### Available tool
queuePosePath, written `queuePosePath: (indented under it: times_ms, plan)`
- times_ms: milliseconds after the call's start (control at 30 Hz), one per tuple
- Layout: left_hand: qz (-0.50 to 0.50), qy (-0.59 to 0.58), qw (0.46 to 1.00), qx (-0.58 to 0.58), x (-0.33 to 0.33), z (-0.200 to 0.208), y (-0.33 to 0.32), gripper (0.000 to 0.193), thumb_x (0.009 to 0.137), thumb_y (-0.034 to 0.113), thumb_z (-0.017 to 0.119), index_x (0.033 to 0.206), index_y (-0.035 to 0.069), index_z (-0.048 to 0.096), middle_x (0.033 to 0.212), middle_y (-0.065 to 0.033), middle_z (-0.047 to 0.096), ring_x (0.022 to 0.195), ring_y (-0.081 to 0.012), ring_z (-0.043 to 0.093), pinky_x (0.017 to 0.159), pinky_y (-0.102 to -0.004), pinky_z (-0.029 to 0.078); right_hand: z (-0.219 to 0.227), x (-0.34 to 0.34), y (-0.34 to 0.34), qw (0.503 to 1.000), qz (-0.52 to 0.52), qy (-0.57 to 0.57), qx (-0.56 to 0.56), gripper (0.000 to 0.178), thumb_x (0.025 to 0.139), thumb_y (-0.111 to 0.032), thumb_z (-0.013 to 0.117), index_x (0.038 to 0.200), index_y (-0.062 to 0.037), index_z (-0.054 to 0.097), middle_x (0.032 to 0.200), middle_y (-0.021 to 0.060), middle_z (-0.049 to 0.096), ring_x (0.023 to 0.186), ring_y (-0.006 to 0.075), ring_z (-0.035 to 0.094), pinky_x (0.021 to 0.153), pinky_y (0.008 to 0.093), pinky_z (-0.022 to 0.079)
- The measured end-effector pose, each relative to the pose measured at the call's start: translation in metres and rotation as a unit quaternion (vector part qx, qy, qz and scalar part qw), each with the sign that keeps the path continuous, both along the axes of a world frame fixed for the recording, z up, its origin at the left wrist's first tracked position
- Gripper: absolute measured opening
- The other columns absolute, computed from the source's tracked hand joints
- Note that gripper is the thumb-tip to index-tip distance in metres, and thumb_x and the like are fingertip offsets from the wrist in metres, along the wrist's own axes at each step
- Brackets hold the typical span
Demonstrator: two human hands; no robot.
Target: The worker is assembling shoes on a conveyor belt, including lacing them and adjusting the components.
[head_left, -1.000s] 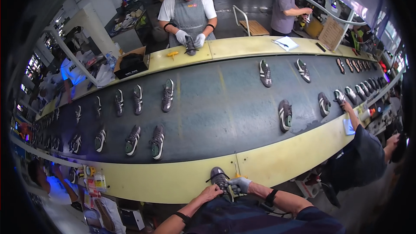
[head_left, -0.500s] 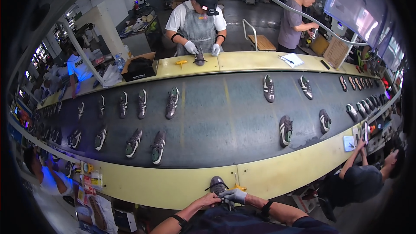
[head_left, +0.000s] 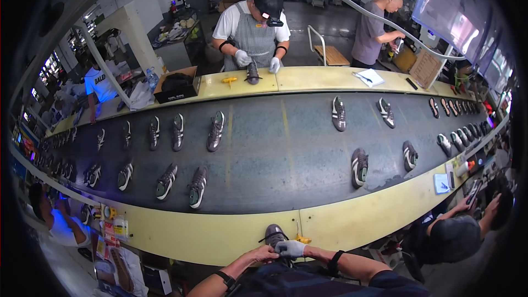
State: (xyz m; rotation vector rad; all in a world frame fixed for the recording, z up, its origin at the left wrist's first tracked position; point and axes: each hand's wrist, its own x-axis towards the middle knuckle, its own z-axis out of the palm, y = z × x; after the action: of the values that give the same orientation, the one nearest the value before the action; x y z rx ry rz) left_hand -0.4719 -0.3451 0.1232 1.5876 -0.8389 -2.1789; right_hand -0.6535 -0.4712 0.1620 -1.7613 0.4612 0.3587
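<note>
A dark grey sneaker (head_left: 274, 233) lies toe outward on the yellow ledge right in front of me. Its dark lace sticks out to both sides. Bare and pinched, my left hand (head_left: 265, 253) grips the shoelace at the near end of the shoe. My right hand (head_left: 290, 249), in a pale glove, is closed on the lace too, its fingers meeting those of the left. Both hands cover the shoe's opening and heel. Just right of the shoe lies a small yellow tool (head_left: 302, 239).
Beyond the ledge (head_left: 209, 231) runs a dark conveyor belt (head_left: 258, 148) carrying several sneakers in two rows. Across it a gloved co-worker (head_left: 251, 33) handles another sneaker (head_left: 253, 73). An open box (head_left: 177, 85) stands far left. Another person (head_left: 454, 239) sits at right.
The sneakers on the belt have shifted slightly left. My right hand has drawn a little left, closer to my left hand. The person at right has bent forward and lowered a shoe.
</note>
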Motion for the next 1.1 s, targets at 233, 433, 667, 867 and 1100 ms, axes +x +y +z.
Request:
queuePosePath:
  times_ms: [233,433,667,867,1100]
  plan:
    - [0.087,0.044,0.995,0.015,-0.018,-0.004,0.022,0.024,0.092,0.025,0.073,0.094,0.002,0.067,0.081,-0.0005,0.063,0.07,-0.0089,0.058,0.062,-0.0254,0.047,-0.016,-0.009,0.017,0.991,0.028,-0.041,-0.124,0.022,0.084,-0.029,0.064,0.098,-0.0119,0.063,0.086,0.0176,0.067,0.078,0.0393,0.066,0.073,0.0475,0.052]
    - [0.175,0.014,0.982,-0.07,-0.03,-0.006,0.035,0.02,0.091,0.019,0.071,0.103,0.004,0.068,0.079,-0.0005,0.064,0.062,-0.0081,0.056,0.057,-0.0255,0.046,-0.008,-0.01,0.018,0.978,-0.016,-0.028,-0.206,0.023,0.081,-0.033,0.066,0.089,-0.0112,0.068,0.08,0.0197,0.068,0.076,0.0409,0.067,0.068,0.05,0.054]
    - [0.196,-0.038,0.969,-0.143,-0.03,0.019,0.017,0.014,0.092,0.016,0.065,0.095,0.003,0.066,0.073,-0.0001,0.061,0.063,-0.0079,0.056,0.057,-0.0263,0.046,-0.006,-0.005,0.001,0.983,-0.035,0.038,-0.174,0.035,0.079,-0.041,0.07,0.091,-0.0076,0.071,0.083,0.0217,0.069,0.078,0.0398,0.068,0.071,0.046,0.054]
    - [0.179,-0.058,0.972,-0.141,-0.04,0.02,0.019,0.02,0.091,0.022,0.066,0.095,0.003,0.064,0.079,-0.005,0.063,0.069,-0.0136,0.06,0.063,-0.0301,0.048,-0.002,-0.009,-0.01,0.99,-0.045,0.123,-0.053,0.036,0.075,-0.035,0.073,0.093,-0.0043,0.073,0.084,0.0201,0.071,0.078,0.0341,0.07,0.073,0.0404,0.054]
    - [0.097,-0.187,0.943,-0.258,-0.025,0.023,0.038,0.012,0.082,0.01,0.063,0.088,0.001,0.058,0.096,-0.0114,0.058,0.083,-0.023,0.061,0.078,-0.0332,0.051,0.007,-0.028,-0.014,0.969,-0.041,0.204,-0.135,0.026,0.076,-0.03,0.066,0.09,-0.0092,0.074,0.086,0.0191,0.072,0.085,0.0367,0.071,0.078,0.0446,0.056]
